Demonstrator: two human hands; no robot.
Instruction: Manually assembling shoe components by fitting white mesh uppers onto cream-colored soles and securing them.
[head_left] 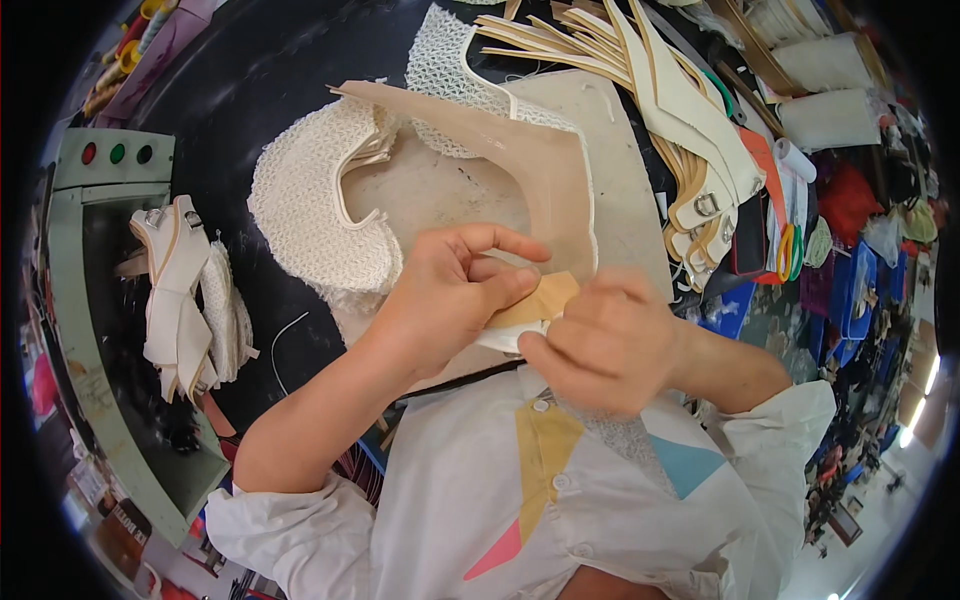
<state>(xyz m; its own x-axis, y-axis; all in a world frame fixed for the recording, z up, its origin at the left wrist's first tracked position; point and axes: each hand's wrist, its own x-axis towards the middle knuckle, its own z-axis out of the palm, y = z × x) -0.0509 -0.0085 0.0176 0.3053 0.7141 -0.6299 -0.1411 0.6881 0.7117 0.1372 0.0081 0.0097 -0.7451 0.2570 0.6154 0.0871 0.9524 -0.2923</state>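
By the near edge of the board (pixel 430 190), a tan-and-white piece (pixel 542 300) is slanting its long side up to the right. The left hand (pixel 455 285) is pinching it; the right hand (pixel 612 345) is blurring, so I can't tell its grip. Bare board is showing between woven pieces (pixel 300 195) and a tan sheet (pixel 548 165).

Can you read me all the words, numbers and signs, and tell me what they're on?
Dark brown thing, lower left: pale printed letters, which I won't copy out.
Grey-green metal box: red, green and black round buttons, no labels I can read.
White shirt: coloured shapes, no letters showing.
Tan piece in the left hand: no writing showing.
Cluttered edges: too small or blurred to read.
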